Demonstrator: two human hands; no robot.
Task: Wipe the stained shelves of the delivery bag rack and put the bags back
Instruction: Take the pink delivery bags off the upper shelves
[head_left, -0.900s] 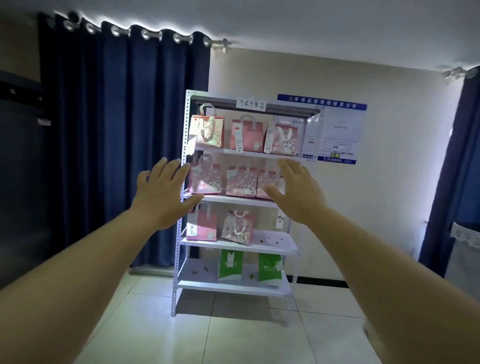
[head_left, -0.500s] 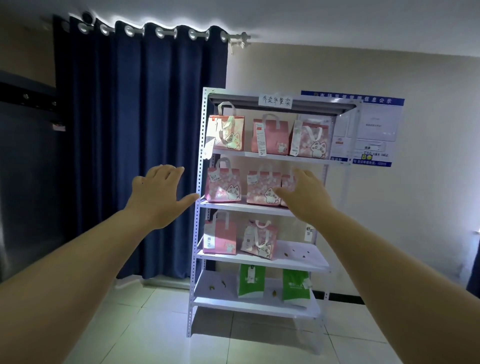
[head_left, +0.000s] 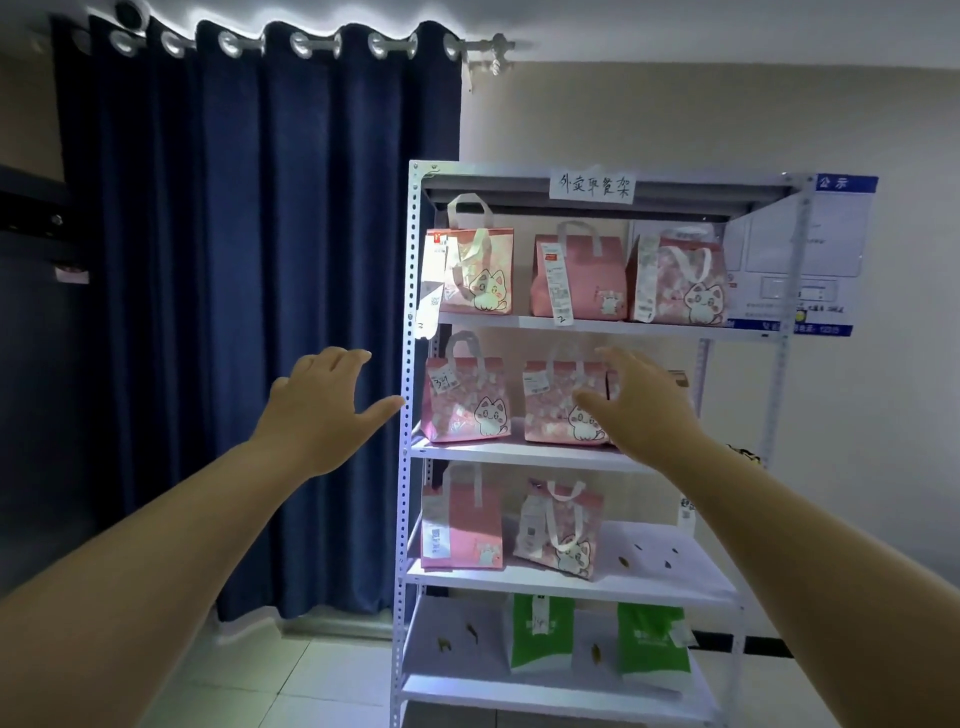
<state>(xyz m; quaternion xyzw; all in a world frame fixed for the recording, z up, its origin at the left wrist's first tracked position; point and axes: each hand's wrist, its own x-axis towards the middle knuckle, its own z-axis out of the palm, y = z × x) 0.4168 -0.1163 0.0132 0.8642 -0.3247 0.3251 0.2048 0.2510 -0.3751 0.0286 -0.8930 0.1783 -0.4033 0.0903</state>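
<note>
A white metal rack (head_left: 408, 364) stands against the wall with several shelves. Pink cat-print bags (head_left: 463, 392) fill the upper three shelves, and two green bags (head_left: 540, 635) stand on the bottom shelf (head_left: 550, 693). Brown stains (head_left: 647, 553) dot the right part of the third shelf and the bottom shelf. My left hand (head_left: 322, 413) is raised, open and empty, just left of the rack's front post. My right hand (head_left: 636, 408) is raised, open, in front of the second shelf's bags, holding nothing.
A long dark blue curtain (head_left: 249, 312) hangs left of the rack. A blue-edged notice board (head_left: 826, 260) is on the wall behind the rack's right side. A handwritten paper label (head_left: 592, 187) is stuck on the top rail. Pale floor tiles (head_left: 311, 680) lie below.
The view has moved closer to the rack, which now sits further right and larger. Both hands stay raised and open; the left hand now lies left of the rack post.
</note>
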